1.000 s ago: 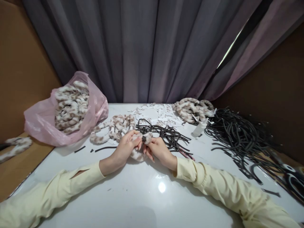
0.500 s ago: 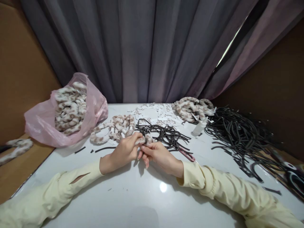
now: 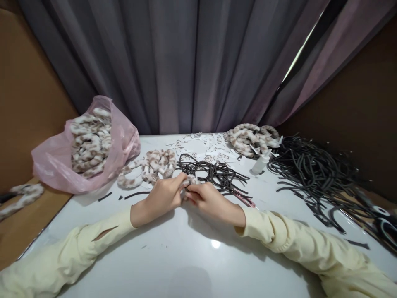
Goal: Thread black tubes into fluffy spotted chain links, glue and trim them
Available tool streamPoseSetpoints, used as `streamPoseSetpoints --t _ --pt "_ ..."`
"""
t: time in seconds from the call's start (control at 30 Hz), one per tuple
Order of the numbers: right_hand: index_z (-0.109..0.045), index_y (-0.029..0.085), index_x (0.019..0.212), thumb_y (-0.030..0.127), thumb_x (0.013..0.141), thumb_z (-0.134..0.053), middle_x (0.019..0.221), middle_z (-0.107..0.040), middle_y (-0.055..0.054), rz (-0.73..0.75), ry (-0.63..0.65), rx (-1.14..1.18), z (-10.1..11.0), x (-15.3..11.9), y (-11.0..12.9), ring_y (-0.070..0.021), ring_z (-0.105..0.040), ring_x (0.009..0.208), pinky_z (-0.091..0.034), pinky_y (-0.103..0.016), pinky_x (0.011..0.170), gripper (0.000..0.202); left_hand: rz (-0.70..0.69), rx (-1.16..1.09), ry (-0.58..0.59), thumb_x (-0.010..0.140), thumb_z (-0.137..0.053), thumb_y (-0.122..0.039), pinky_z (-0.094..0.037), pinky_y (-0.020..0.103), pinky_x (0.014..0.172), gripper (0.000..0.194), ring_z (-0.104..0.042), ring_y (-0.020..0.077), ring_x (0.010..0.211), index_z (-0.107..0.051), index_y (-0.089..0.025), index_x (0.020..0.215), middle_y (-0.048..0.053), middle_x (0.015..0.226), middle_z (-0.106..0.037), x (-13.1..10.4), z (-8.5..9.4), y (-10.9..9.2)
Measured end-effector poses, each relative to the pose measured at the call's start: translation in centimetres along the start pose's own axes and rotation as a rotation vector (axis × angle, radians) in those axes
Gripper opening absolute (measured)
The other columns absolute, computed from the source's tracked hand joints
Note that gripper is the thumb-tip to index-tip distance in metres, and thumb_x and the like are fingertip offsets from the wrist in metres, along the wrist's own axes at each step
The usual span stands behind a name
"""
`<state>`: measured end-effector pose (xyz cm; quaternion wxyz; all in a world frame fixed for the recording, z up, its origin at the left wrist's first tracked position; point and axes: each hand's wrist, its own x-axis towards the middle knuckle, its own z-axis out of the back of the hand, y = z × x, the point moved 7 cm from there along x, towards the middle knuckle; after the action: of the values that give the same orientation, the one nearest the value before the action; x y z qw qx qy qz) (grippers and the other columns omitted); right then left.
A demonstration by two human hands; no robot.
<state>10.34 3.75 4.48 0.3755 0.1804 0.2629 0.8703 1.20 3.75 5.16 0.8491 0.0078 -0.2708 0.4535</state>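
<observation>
My left hand (image 3: 166, 193) is closed around a brown-and-white furry tube (image 3: 190, 179), whose fluffy end shows above the fingertips. Pressed together at the same spot, the fingers of my right hand (image 3: 214, 202) pinch something dark and small that they mostly hide. The two hands touch or nearly touch, just above the white table. Behind them lies a loose heap of black cords (image 3: 214, 174). More furry tubes (image 3: 158, 163) lie coiled to the left of that heap.
A pink plastic bag (image 3: 124, 142) full of furry tubes stands at left. Scattered white tags (image 3: 211, 145) lie at the back, near a furry coil (image 3: 248, 138). A small white bottle (image 3: 259, 164) stands before a large black cord pile (image 3: 313, 169). Scissors (image 3: 384, 223) lie far right.
My right hand has turned over and its fingers have curled in toward the left hand. Less of the furry tube shows between them now. The left hand has barely moved.
</observation>
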Motion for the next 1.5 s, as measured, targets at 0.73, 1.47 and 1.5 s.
streamPoseSetpoints --t 0.73,1.47,1.5 --pt "-0.066 0.012 0.071 -0.004 0.068 -0.044 0.062 -0.061 -0.001 0.264 -0.006 0.039 1.6 2.1 -1.8 -0.0095 -0.048 0.056 -0.034 -0.018 0.057 0.027 0.373 -0.859 0.265 0.084 -0.047 -0.038 -0.03 0.02 0.049 0.02 -0.037 0.0085 0.044 -0.047 -0.018 0.081 -0.008 0.048 -0.043 -0.5 -2.5 1.9" --pt "-0.069 0.012 0.088 0.006 0.082 -0.048 0.087 -0.064 -0.008 0.436 0.146 -0.035 2.2 2.0 -1.0 -0.0134 -0.058 0.075 -0.043 -0.02 0.069 0.023 -0.09 -0.398 0.069 0.086 -0.039 -0.018 -0.043 0.021 0.061 0.017 -0.058 0.0116 0.063 -0.053 -0.02 0.095 0.003 0.083 -0.065 -1.1 -1.3 0.1" --pt "-0.069 0.012 0.089 0.007 0.083 -0.047 0.089 -0.064 -0.008 0.447 0.142 -0.036 2.3 1.9 -0.9 -0.0139 -0.059 0.076 -0.043 -0.021 0.07 0.023 -0.12 -0.394 0.057 0.086 -0.039 -0.017 -0.044 0.021 0.062 0.017 -0.059 0.0121 0.065 -0.054 -0.02 0.094 0.003 0.083 -0.066 -1.1 -1.2 0.0"
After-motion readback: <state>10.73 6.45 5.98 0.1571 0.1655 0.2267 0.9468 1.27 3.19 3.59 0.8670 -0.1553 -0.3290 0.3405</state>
